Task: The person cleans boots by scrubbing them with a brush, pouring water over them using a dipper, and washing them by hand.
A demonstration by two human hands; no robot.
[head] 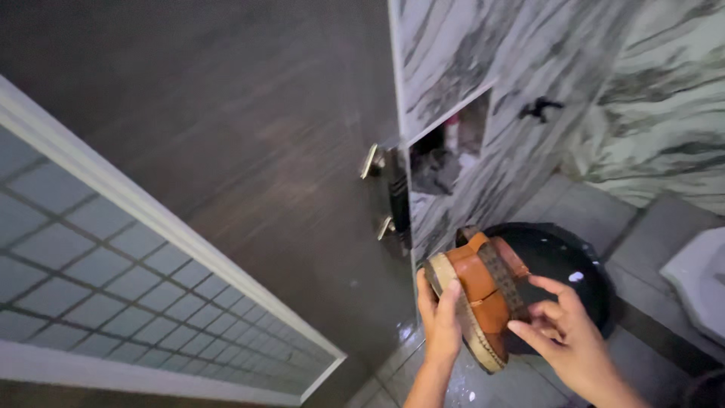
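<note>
The left hand (440, 317) is closed around the heel end of a sandal (477, 296), fingers curled over the sole's edge and thumb behind it, so the shoe is held up on its side in the air. The right hand (560, 326) is half open, fingers spread and bent; its fingertips touch the sandal's strap side without gripping it. The sandal has smooth tan leather straps, one crossed by a darker patterned band, and a thick pale sole with a rough, woven-looking edge. It hangs in front of the lower right part of the view, just above a round black basin (574, 264) holding dark water that shows a few bright glints. The basin stands on a floor (589, 215) of grey tiles, wet and shiny near the hands. Behind is a wall (483, 53) of white marble with grey veins, cut by a rectangular niche (451, 155) with blurred items inside. A dark wood-grain door (249, 151) with metal handles (371, 160) fills the left, beside a white-framed grid panel (113, 264). A white fixture (698, 276) sits at the right edge.
</note>
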